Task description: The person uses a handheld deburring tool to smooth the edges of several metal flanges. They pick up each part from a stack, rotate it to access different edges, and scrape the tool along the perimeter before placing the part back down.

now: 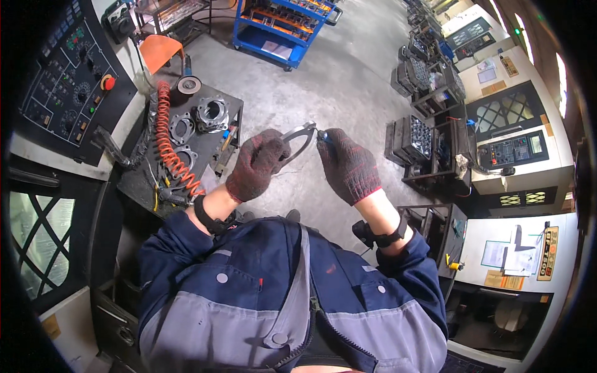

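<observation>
My left hand [258, 163], in a dark knitted glove with red flecks, is closed on the near left side of a thin metal ring [304, 129], held tilted in front of my chest. My right hand [349, 163], gloved alike, is closed round a small blue-handled tool [323, 137]. Its tip meets or nearly meets the ring's far right edge; contact cannot be told. The palm and fingers hide most of the tool's handle.
At the left, a dark bench [138, 180] carries flanged metal parts [212, 114], a coiled orange air hose [164, 130] and an angle grinder [188, 82]. A control panel [78, 81] stands beside it. Ahead is a blue cart [273, 45]; stacked crates [410, 142] and machines line the right.
</observation>
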The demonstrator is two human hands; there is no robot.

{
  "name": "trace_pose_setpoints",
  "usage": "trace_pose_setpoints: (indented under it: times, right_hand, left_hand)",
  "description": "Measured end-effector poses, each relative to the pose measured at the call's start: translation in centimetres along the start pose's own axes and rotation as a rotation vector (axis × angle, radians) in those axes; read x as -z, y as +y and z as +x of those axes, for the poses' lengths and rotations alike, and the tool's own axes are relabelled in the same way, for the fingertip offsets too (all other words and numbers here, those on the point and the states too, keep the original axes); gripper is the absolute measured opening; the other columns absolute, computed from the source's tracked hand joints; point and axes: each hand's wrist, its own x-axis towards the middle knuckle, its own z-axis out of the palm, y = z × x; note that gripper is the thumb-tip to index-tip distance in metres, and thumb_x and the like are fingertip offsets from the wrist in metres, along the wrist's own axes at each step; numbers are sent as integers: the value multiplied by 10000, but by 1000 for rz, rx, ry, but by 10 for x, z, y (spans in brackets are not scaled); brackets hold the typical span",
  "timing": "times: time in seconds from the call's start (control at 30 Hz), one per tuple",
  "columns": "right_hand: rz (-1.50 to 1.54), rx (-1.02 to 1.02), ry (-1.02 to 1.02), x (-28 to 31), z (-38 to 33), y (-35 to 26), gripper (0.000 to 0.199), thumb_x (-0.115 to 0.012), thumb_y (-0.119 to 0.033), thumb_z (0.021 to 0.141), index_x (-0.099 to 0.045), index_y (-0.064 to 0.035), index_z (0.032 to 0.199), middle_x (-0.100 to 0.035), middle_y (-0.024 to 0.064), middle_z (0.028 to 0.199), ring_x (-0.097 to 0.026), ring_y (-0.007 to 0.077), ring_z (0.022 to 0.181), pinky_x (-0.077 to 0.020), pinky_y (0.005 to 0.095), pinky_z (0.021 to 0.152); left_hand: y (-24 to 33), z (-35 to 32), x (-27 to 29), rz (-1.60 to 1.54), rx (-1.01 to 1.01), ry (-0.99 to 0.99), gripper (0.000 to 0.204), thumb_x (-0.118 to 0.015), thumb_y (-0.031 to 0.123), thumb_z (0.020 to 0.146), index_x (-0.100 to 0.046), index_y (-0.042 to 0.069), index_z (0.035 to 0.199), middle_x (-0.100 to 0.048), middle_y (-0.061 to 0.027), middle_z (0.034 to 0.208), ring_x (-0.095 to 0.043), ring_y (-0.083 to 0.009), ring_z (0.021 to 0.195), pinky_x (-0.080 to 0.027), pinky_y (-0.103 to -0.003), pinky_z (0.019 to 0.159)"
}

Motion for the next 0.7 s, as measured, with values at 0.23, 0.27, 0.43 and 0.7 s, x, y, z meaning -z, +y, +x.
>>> trace_pose_setpoints:
  times: [0.23,0.27,0.43,0.7]
  right_hand:
    - [53,71,-5,-2,6,-29,228,-598,-272,1018,-566,-47,1006,-677,255,776,-691,452,739,-534,521,629]
    - [75,94,-7,-1,5,-30,226,-601,-272,1017,-570,-48,1004,-678,251,776,-692,450,738,-533,518,626]
    - [60,105,-10,18,9,-20,259,-611,-298,1016,-597,-41,995,-679,233,762,-687,446,729,-524,529,632]
    - [108,-14,-184,1,8,-34,292,-576,-322,1040,-574,-33,998,-640,275,791,-651,487,788,-495,558,678]
  left_hand:
    - [-5,8,7,475,-368,54,152,-553,90,989,-633,-16,915,-624,-190,832,-643,-332,733,-497,-402,634]
    - [-9,9,12,476,-370,33,142,-552,80,982,-634,-17,918,-622,-189,831,-641,-338,727,-498,-403,634]
    - [14,-2,13,580,-392,-9,128,-565,68,983,-640,-15,921,-612,-170,793,-617,-320,686,-491,-391,641]
    - [21,2,23,605,-439,-14,179,-537,94,1010,-650,-14,923,-604,-142,755,-573,-249,660,-472,-350,639]
